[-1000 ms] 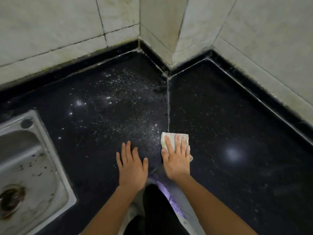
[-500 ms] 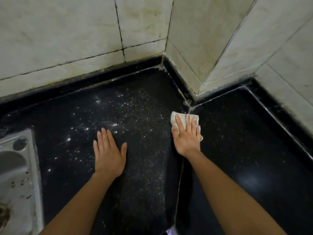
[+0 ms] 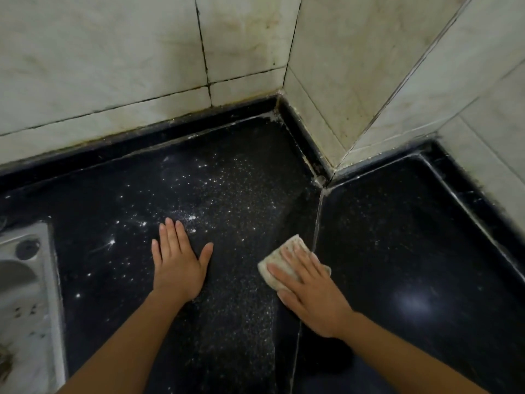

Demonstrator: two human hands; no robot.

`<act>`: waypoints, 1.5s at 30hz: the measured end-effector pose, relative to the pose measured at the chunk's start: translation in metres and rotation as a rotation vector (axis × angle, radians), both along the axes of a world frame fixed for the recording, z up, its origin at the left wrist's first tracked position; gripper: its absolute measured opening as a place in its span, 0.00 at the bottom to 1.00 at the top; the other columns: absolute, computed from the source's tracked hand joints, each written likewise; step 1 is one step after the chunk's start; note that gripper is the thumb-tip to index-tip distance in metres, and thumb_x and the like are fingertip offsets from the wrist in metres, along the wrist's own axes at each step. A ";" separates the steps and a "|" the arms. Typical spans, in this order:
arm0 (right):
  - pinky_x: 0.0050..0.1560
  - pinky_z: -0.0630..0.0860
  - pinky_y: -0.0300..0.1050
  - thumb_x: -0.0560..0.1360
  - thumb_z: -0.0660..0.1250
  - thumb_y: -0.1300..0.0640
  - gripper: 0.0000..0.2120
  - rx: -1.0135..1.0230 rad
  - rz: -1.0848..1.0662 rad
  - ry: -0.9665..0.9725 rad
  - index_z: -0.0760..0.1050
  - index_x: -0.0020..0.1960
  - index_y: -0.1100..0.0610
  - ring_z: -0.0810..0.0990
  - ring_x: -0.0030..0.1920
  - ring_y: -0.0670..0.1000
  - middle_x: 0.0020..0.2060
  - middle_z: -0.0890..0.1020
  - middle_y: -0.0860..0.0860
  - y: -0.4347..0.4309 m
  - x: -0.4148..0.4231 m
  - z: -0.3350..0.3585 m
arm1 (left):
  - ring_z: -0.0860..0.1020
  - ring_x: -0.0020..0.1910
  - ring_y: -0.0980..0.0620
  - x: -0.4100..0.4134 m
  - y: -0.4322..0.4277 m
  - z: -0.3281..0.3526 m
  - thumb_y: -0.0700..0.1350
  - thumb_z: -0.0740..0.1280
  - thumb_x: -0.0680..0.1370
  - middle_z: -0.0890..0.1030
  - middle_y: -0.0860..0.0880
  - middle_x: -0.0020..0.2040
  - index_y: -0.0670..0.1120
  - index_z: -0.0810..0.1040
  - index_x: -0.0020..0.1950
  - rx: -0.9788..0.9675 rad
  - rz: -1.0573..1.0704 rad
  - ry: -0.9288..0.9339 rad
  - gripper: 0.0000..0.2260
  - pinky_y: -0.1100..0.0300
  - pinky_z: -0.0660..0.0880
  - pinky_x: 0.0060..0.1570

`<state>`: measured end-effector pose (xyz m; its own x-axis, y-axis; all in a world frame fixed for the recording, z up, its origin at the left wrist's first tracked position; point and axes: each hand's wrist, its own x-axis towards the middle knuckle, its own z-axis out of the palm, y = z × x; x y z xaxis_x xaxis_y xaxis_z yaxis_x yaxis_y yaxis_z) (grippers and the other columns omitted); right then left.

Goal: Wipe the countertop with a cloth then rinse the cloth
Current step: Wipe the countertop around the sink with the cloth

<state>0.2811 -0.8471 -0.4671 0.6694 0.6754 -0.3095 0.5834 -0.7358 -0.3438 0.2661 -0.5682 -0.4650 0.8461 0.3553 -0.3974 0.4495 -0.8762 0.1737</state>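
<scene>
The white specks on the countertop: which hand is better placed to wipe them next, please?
Right, likely: right hand presses the cloth beside them; left hand lies bare among the specks.

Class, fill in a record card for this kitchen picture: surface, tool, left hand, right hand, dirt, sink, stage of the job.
Surface: dark countertop below wall tiles
Tool: folded cloth, at the seam between slabs
Left hand: flat on the countertop, fingers straight, holding nothing
Right hand: presses the cloth down with straight fingers
Dirt: white specks scattered ahead of the left hand
Sink: metal, at the left edge, partly out of view
Stage: wiping under way; cloth not yet rinsed
</scene>
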 end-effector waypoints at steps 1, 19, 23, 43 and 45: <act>0.74 0.32 0.47 0.80 0.37 0.37 0.23 0.002 0.047 0.001 0.41 0.75 0.34 0.33 0.76 0.48 0.77 0.40 0.45 -0.008 0.004 -0.001 | 0.32 0.74 0.47 0.000 0.000 0.000 0.63 0.42 0.78 0.32 0.42 0.75 0.40 0.33 0.75 -0.011 -0.002 0.001 0.37 0.51 0.33 0.71; 0.74 0.33 0.48 0.80 0.36 0.40 0.25 -0.039 -0.451 -0.094 0.39 0.76 0.42 0.37 0.77 0.54 0.78 0.43 0.52 0.086 0.055 -0.004 | 0.28 0.72 0.47 0.004 0.006 0.004 0.63 0.39 0.78 0.27 0.42 0.73 0.41 0.27 0.71 -0.094 -0.010 0.057 0.36 0.51 0.31 0.70; 0.75 0.36 0.48 0.81 0.38 0.40 0.25 0.006 -0.056 -0.047 0.46 0.77 0.41 0.38 0.77 0.51 0.78 0.45 0.48 0.059 0.020 -0.004 | 0.26 0.70 0.49 0.005 0.005 0.006 0.64 0.38 0.77 0.26 0.43 0.71 0.42 0.25 0.70 -0.112 -0.005 0.066 0.35 0.51 0.31 0.71; 0.71 0.29 0.47 0.82 0.42 0.42 0.25 -0.067 -0.350 -0.030 0.41 0.77 0.40 0.34 0.76 0.51 0.78 0.40 0.51 0.101 0.170 -0.005 | 0.24 0.69 0.48 0.007 0.007 0.006 0.64 0.37 0.77 0.22 0.44 0.69 0.42 0.23 0.68 -0.107 -0.012 0.105 0.34 0.52 0.28 0.68; 0.70 0.28 0.45 0.81 0.42 0.41 0.25 -0.055 -0.217 -0.063 0.41 0.77 0.40 0.34 0.76 0.50 0.78 0.42 0.51 0.095 0.134 -0.004 | 0.25 0.70 0.48 0.007 0.006 0.006 0.64 0.38 0.77 0.23 0.44 0.69 0.43 0.23 0.68 -0.116 -0.007 0.105 0.34 0.51 0.29 0.69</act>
<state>0.4148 -0.7518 -0.4711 0.8164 0.4968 -0.2945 0.4286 -0.8630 -0.2675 0.2731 -0.5618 -0.4586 0.8002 0.2959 -0.5216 0.4642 -0.8563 0.2263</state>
